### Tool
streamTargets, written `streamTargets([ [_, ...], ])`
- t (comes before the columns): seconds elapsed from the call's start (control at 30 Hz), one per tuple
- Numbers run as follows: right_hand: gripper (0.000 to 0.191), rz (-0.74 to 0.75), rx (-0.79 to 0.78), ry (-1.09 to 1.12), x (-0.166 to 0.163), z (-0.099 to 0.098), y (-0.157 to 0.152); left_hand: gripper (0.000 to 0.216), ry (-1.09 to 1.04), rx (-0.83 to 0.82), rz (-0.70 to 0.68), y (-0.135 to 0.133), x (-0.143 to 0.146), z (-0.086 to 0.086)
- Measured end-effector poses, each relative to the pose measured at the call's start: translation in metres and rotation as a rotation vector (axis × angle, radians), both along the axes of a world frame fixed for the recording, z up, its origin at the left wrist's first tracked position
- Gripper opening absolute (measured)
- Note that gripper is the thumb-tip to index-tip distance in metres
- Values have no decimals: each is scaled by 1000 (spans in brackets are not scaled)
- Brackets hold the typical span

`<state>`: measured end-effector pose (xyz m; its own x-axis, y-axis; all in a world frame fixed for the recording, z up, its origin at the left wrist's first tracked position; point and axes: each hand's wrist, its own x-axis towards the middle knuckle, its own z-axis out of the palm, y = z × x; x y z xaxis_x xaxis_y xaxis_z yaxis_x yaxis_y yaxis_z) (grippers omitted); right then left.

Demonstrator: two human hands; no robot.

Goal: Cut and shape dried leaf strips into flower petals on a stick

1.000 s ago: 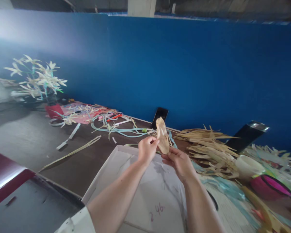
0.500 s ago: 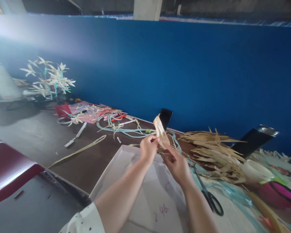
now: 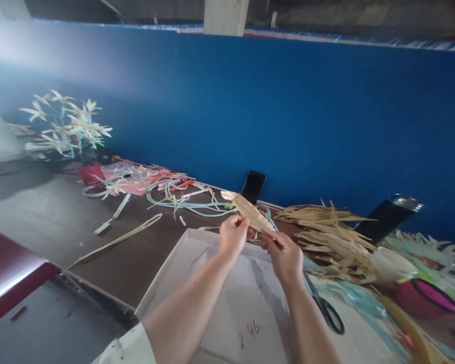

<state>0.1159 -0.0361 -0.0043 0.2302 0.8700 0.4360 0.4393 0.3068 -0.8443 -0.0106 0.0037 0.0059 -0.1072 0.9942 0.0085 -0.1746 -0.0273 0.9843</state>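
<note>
Both of my hands hold one tan dried leaf piece [image 3: 247, 208] above a white shallow box [image 3: 182, 263]. My left hand [image 3: 233, 235] pinches its near edge with thumb and fingers closed. My right hand [image 3: 284, 253] grips the leaf's lower right end, fingers closed. The leaf lies tilted, its pointed tip toward the upper left. Black-handled scissors [image 3: 324, 308] lie on the table just right of my right wrist.
A heap of dried leaf strips [image 3: 326, 232] lies to the right, with a white cup [image 3: 390, 263], a pink bowl [image 3: 426, 298] and a black flask [image 3: 387, 217]. A dark phone [image 3: 253, 187] leans on the blue wall. Light blue cords [image 3: 182, 199] and straw flowers [image 3: 66, 124] lie left.
The leaf piece has turned from standing upright to lying tilted, tip toward the left. My hands have stayed close together over the box.
</note>
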Motion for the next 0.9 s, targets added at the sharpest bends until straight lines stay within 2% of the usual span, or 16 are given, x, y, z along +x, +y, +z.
streamTargets([
  [0.33, 27, -29, -47, 57, 1, 1, 1, 10, -1, -14, 12, 0, 1, 2],
  [0.47, 28, -65, -28, 94, 1, 1, 2, 14, 65, 26, 17, -1, 0, 2],
  [0.73, 30, -110, -24, 58, 4, 4, 1, 23, 129, -55, 26, 4, -6, 1],
  [0.8, 31, -117, -42, 73, 5, 5, 1, 25, 87, -50, -3, 4, -7, 2],
  [0.9, 33, -137, -81, 127, 8, 7, 0, 31, 14, -2, -119, 2, -6, 7],
])
